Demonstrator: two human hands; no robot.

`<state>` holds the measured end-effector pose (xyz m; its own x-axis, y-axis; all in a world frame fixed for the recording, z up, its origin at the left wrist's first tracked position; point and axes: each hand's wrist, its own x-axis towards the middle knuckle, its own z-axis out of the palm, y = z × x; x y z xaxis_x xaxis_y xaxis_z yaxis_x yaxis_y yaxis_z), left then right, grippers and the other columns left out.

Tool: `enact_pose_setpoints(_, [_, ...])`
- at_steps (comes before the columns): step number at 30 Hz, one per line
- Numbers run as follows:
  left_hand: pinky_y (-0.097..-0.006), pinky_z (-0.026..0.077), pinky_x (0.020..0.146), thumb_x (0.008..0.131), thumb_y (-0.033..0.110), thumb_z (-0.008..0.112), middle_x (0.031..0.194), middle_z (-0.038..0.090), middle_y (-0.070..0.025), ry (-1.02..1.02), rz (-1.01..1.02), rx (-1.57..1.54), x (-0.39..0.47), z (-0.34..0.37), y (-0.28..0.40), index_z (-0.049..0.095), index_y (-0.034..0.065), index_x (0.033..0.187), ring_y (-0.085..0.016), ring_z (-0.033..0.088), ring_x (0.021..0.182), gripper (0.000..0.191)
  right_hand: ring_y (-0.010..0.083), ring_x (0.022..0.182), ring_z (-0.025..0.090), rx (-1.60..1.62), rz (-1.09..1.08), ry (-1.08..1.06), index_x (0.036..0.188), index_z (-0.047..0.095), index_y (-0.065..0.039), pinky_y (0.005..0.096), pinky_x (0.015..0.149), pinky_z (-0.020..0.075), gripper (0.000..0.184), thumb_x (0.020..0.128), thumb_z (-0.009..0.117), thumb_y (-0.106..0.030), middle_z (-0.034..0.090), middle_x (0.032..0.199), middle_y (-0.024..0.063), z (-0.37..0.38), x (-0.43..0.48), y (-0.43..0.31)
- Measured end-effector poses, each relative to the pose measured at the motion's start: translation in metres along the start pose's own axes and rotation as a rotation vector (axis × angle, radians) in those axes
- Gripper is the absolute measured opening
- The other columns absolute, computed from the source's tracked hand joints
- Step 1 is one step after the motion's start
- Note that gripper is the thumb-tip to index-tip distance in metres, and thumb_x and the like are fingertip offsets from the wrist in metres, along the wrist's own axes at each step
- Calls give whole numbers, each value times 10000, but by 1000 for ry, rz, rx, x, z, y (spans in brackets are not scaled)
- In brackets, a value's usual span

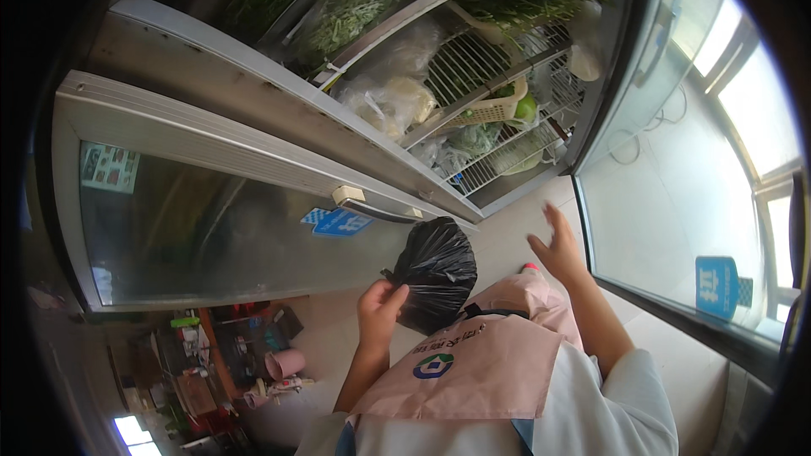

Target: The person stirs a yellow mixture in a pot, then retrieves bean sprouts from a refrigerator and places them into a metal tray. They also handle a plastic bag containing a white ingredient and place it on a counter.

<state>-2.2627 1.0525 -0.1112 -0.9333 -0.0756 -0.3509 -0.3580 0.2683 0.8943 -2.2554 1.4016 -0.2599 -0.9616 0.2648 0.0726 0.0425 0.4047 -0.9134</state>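
Note:
My left hand (379, 313) pinches the gathered neck of a full black plastic bag (437, 275), which hangs in front of the pink apron (488, 367). What the bag holds is hidden. My right hand (559, 247) is raised with its fingers apart and nothing in it, near the open glass door on the right. Before me stands a glass-door refrigerator with wire shelves (472, 66). On them lie clear bags of leafy greens (355, 9), bagged pale food (405, 98), a cream plastic basket (488, 111) and a round green item (526, 107).
A glass door (671, 215) stands open on the right. Another framed glass door with a handle (380, 210) spans the left. Farther off at lower left are a pink bucket (285, 364) and cluttered shelving (206, 354). Pale floor tiles (507, 234) show below the refrigerator.

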Motion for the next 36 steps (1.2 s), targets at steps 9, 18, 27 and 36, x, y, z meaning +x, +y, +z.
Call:
enact_pose_setpoints(9, [-231,408,525,873,137,742,754,627,-23,315,-67,38,-45,10,13,623,19,850,-93,541,611,169,380,1451,276,-467,-827,-238,1577,117,-93,553,1107,318,1115,730,817,-285,350,1543,193,93,286,-211])
enact_pose_setpoints(18, [-207,386,507,861,105,763,687,581,21,461,-109,-15,-66,14,6,616,34,816,-50,489,567,169,322,1157,619,417,-336,-430,1200,679,-116,479,995,455,320,907,609,-227,692,1132,156,172,341,-195])
enact_pose_setpoints(27, [-216,382,504,861,102,761,683,578,15,471,-96,-58,-62,22,6,610,24,814,-59,492,567,177,270,876,662,183,-207,22,1009,672,-27,362,747,524,229,927,558,-208,688,943,117,171,405,-166])
enact_pose_setpoints(36, [-204,364,515,872,100,748,682,589,23,331,-98,-24,-39,30,33,609,33,829,-41,490,571,160,220,850,629,1528,286,-125,1039,641,-71,388,761,527,213,958,467,-163,654,940,77,67,370,-160])
